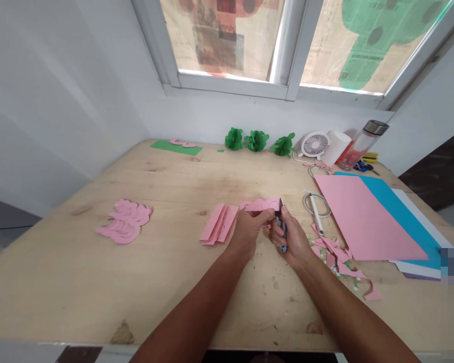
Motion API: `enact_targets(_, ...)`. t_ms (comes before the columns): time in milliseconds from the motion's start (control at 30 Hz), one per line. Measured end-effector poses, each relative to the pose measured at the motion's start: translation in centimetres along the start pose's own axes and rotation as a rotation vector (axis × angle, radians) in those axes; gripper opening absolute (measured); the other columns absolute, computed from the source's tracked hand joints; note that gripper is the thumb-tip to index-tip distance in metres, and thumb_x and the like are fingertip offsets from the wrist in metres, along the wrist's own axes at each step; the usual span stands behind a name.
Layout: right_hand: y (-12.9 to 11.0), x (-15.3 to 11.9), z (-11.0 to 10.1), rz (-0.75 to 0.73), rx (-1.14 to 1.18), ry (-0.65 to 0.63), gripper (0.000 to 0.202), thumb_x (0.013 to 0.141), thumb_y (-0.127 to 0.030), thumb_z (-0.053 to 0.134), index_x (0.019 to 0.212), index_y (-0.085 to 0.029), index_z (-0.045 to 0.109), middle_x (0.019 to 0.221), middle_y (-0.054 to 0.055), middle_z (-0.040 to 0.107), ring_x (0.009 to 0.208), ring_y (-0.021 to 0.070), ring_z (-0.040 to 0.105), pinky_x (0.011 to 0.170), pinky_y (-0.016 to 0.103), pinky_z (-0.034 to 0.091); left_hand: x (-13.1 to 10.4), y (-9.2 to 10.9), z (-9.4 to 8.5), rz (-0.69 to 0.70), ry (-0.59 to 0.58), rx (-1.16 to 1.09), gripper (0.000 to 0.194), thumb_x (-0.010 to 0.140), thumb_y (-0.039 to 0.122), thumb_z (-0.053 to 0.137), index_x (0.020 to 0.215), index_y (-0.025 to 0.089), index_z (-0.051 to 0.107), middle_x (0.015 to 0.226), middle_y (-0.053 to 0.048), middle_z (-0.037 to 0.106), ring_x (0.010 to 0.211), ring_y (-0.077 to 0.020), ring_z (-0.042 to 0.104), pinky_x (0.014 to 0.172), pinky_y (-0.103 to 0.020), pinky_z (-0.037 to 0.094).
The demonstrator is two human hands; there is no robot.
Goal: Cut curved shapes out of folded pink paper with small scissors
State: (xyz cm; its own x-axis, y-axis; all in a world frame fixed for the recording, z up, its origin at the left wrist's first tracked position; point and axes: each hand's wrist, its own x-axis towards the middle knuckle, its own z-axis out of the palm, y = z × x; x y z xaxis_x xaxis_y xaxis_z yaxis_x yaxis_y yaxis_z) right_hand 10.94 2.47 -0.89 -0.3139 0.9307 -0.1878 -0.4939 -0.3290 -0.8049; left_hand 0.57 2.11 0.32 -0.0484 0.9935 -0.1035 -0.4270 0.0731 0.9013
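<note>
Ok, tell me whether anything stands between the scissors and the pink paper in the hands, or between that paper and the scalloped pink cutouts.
Nothing visible separates the scissors in the right hand from the pink paper in the left hand. Folded pink strips lie between that paper and the scalloped pink cutouts.

A person's left hand (248, 231) holds scalloped pink paper (260, 204) while the right hand (293, 238) grips scissors (284, 229) at its right end. On the wooden worktop (166, 287), folded pink paper (216, 227) lies to the left, pink scraps (336, 252) to the right, three green paper ornaments (256, 140) behind.
</note>
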Motion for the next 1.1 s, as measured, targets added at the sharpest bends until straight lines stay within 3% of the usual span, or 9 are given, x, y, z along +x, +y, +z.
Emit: enact_targets(1100, 0.05, -0.13, 0.01, -0.013, -0.017, 0.006, 0.050, 0.080, -0.051, 0.051, 0.046, -0.016, 0.039, 0.038, -0.007, 0.029, 0.032, 0.0032, 0.019, 0.032, 0.018, 0.012, -0.02, -0.08, 0.00, 0.001, 0.010, -0.006, 0.017, 0.064, 0.028, 0.065, 0.060, 0.012, 0.062, 0.061, -0.002, 0.057, 0.062, -0.0130, 0.051, 0.068, -0.030, 0.043)
